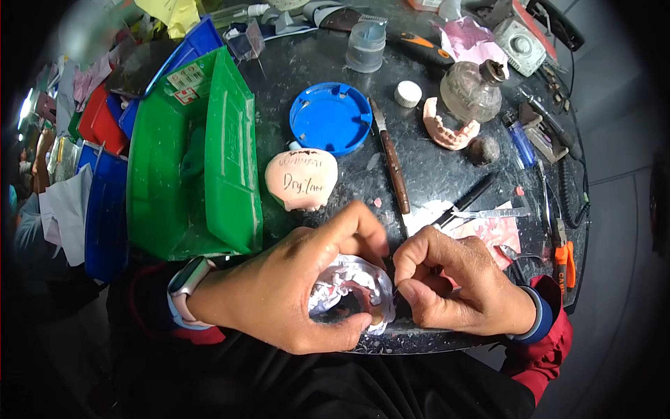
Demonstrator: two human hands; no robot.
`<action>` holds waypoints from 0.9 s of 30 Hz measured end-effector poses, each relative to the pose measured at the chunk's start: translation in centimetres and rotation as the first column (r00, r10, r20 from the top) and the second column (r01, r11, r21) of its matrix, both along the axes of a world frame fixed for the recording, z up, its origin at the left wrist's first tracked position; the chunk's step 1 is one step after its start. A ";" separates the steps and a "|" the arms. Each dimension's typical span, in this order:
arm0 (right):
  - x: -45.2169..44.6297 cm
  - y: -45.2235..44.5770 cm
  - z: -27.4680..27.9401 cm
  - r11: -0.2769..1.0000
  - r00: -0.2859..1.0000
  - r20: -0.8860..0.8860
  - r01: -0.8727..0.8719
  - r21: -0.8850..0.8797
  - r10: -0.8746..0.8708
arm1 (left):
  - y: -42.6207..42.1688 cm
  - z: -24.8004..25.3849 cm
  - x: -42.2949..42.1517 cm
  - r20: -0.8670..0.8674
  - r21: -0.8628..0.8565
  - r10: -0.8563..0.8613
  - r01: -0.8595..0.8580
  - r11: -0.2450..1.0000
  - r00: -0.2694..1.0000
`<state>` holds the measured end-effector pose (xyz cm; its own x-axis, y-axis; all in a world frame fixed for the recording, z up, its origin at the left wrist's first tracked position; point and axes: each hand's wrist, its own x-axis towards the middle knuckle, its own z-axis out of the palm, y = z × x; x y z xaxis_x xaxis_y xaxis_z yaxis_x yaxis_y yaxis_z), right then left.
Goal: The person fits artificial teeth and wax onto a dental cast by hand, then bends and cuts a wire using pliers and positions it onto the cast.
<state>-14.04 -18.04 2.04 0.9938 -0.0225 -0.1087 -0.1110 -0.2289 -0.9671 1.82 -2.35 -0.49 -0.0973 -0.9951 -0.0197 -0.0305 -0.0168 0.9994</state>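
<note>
A white dental cast with pink on its inner side is held low at the table's front edge. My left hand wraps round its left side, thumb across the front and fingers behind. Just right of the cast, my right hand is closed in a pinch; whatever lies between its fingertips is too small to make out. Behind my left hand rests a pinkish cast with handwriting on its flat face. A wooden-handled knife lies beyond the gap between my hands.
A green bin stands at left, beside blue and red bins. Farther back are a blue round lid, a white cap, a pink horseshoe cast and a glass burner. Orange-handled pliers lie at right.
</note>
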 end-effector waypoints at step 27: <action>-2.3 2.4 3.5 0.963 0.892 0.384 0.268 -0.022 -0.239 | 0.6 4.9 -4.7 0.326 -0.598 0.657 -0.390 0.700 0.679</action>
<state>-16.35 -15.67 5.58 0.9200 -0.2724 0.2818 0.1924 -0.3127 -0.9302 -2.87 -1.74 4.37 0.3345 -0.7660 0.5489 -0.6351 0.2470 0.7319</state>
